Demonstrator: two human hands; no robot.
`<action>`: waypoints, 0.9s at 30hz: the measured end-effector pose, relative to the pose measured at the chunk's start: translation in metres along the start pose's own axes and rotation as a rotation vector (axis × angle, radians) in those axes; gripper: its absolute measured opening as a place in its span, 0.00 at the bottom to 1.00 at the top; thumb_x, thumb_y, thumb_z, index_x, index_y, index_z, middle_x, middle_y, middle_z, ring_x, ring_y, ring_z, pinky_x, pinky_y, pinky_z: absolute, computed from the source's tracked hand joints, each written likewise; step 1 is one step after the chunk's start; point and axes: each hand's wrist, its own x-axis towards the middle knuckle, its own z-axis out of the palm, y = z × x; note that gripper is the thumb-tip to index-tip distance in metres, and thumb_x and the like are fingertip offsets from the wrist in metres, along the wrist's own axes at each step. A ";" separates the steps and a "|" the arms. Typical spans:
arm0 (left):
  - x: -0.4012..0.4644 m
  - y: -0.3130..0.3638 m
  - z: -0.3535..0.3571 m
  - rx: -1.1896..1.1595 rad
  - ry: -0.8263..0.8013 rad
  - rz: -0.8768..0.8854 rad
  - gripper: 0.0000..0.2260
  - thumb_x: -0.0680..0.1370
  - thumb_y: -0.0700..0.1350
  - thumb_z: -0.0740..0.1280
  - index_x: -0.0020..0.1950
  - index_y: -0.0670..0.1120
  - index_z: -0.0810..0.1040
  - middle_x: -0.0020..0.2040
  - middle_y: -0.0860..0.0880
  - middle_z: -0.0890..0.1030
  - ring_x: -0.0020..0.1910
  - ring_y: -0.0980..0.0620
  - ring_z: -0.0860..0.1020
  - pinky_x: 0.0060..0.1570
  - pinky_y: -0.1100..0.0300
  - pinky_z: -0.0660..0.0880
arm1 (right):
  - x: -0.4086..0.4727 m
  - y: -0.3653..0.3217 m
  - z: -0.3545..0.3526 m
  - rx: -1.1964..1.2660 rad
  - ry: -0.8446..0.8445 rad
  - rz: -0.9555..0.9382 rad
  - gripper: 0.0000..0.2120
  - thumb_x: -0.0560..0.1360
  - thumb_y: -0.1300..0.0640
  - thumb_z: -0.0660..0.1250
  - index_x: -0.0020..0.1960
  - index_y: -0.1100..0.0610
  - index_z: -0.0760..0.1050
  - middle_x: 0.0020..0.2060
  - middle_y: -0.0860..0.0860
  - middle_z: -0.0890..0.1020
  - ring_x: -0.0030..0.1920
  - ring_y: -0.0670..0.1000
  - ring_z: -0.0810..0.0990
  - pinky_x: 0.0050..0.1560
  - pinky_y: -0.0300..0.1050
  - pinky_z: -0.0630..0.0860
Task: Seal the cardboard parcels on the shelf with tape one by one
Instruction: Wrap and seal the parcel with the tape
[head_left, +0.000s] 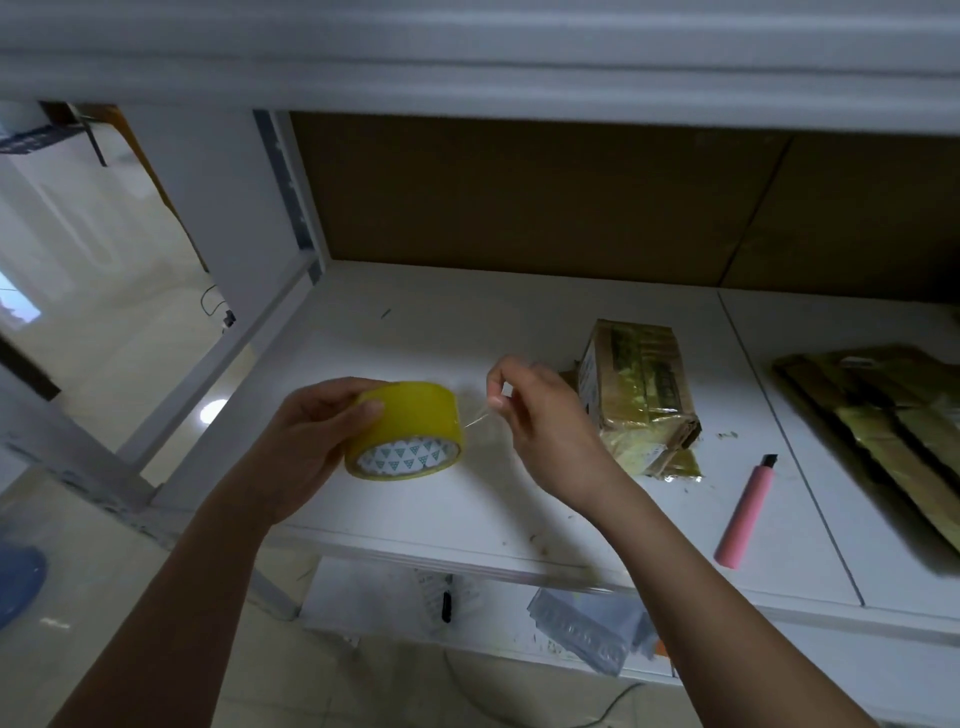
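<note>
Yellow tape roll (408, 430) held above the near left part of the white shelf (467, 499), left hand (306, 441) wrapped round it, right hand (540, 431) pinching the clear loose tape end (480, 415) just right of the roll. Cardboard parcel (636, 395), already tape-wrapped, on the shelf right of the hands; pink utility knife (745, 512) nearer and further right, more flat tape-covered parcels (883, 431) at the right edge.

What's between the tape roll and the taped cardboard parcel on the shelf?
In the head view, the right hand sits between the tape roll and the parcel, pinching the tape's pulled-out free end.
</note>
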 end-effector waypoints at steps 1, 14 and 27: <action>0.001 0.002 0.004 0.014 -0.016 0.010 0.13 0.69 0.52 0.76 0.51 0.49 0.86 0.48 0.46 0.84 0.48 0.48 0.83 0.44 0.58 0.81 | -0.003 0.000 -0.005 0.031 0.024 0.001 0.07 0.80 0.62 0.60 0.47 0.52 0.71 0.39 0.51 0.70 0.38 0.50 0.71 0.37 0.43 0.65; 0.049 0.017 0.087 0.298 -0.075 0.006 0.07 0.67 0.52 0.74 0.44 0.56 0.87 0.42 0.51 0.86 0.39 0.55 0.84 0.37 0.66 0.78 | -0.051 0.034 -0.087 0.177 0.552 0.218 0.11 0.72 0.62 0.74 0.49 0.51 0.74 0.33 0.49 0.80 0.33 0.47 0.80 0.33 0.34 0.73; 0.091 -0.002 0.139 1.186 -0.046 0.031 0.11 0.72 0.66 0.70 0.38 0.60 0.81 0.40 0.60 0.81 0.38 0.62 0.78 0.39 0.66 0.71 | -0.078 0.088 -0.111 0.219 0.694 0.418 0.10 0.74 0.61 0.73 0.47 0.50 0.74 0.33 0.49 0.81 0.30 0.48 0.80 0.37 0.43 0.77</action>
